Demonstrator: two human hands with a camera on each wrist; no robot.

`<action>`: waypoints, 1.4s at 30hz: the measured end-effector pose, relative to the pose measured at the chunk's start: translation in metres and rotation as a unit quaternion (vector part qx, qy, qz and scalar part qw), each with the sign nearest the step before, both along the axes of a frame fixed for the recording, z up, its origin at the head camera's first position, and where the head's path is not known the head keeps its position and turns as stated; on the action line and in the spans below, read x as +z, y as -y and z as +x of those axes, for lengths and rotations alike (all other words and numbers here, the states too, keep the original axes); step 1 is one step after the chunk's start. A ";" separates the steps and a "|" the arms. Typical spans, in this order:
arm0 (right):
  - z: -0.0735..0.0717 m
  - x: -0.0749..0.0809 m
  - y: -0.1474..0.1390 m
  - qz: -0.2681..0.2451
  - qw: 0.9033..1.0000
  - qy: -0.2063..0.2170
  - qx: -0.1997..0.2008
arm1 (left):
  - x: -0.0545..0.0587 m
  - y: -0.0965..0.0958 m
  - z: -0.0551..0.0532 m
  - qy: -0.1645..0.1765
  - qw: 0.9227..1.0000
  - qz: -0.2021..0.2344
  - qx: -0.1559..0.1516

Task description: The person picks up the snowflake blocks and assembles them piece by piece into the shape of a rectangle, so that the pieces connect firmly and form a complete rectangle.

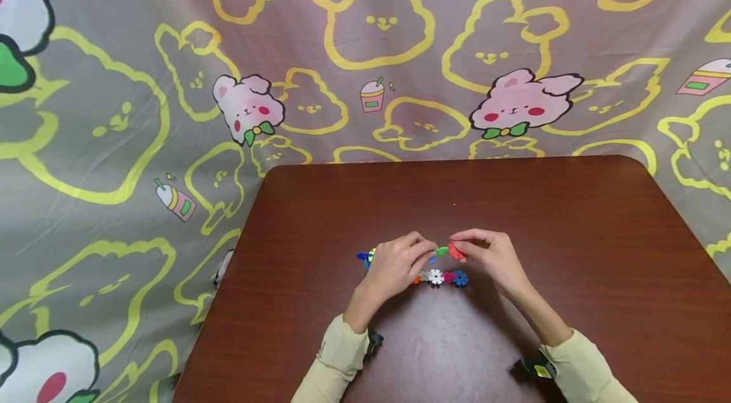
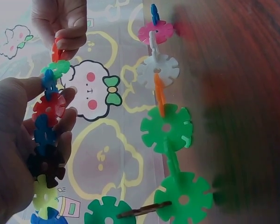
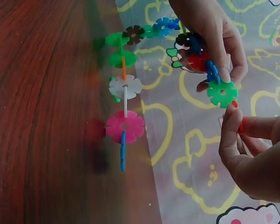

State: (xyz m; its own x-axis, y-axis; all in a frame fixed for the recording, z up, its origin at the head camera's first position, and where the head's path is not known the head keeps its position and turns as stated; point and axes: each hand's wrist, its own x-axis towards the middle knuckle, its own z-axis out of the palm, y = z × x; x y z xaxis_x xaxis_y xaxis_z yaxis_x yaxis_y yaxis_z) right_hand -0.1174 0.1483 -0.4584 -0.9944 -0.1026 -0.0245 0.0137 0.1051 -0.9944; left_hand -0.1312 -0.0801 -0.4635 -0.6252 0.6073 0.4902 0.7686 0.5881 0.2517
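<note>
A chain of slotted plastic snowflake discs bends round on itself above the table. My left hand [image 1: 400,260] holds one arm of it, its thumb by a blue disc [image 2: 50,84] and its fingers behind a red disc [image 2: 49,108]. A light green disc [image 3: 222,94] ends that arm. My right hand [image 1: 493,257] pinches a red-orange disc [image 1: 455,251] against the green disc's edge; whether the slots are engaged, I cannot tell. The other arm runs through green discs [image 2: 166,128], a white disc [image 1: 436,277] and a pink disc [image 3: 125,127] to a blue disc [image 1: 460,278].
The brown table [image 1: 599,251] extends around both hands. A patterned cloth [image 1: 400,98] hangs behind it and along the sides. Dark wrist devices [image 1: 533,367] sit at the cuffs of both sleeves [image 1: 588,368].
</note>
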 end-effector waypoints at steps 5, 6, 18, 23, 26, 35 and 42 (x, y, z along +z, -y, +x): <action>0.001 0.002 0.000 0.055 0.998 -0.026 0.005 | -0.001 0.000 0.000 -0.007 1.000 0.004 -0.003; 0.001 0.002 0.000 0.064 0.997 -0.031 0.005 | -0.001 0.000 0.000 -0.008 1.000 0.005 -0.003; 0.002 0.009 0.002 0.065 0.997 -0.027 0.021 | -0.002 0.000 0.000 -0.014 1.000 0.000 -0.007; 0.001 0.009 0.004 0.064 0.997 -0.024 0.033 | -0.003 0.000 0.001 -0.013 1.000 0.009 -0.008; 0.001 0.009 0.007 0.063 0.997 -0.023 0.031 | -0.003 0.001 0.001 -0.016 1.000 0.018 -0.008; 0.006 0.010 0.016 0.047 0.999 0.003 -0.005 | 0.000 0.001 0.000 -0.015 1.000 0.020 0.001; -0.003 0.004 0.009 0.038 0.999 -0.013 0.016 | 0.000 0.001 0.000 -0.005 1.000 0.028 -0.005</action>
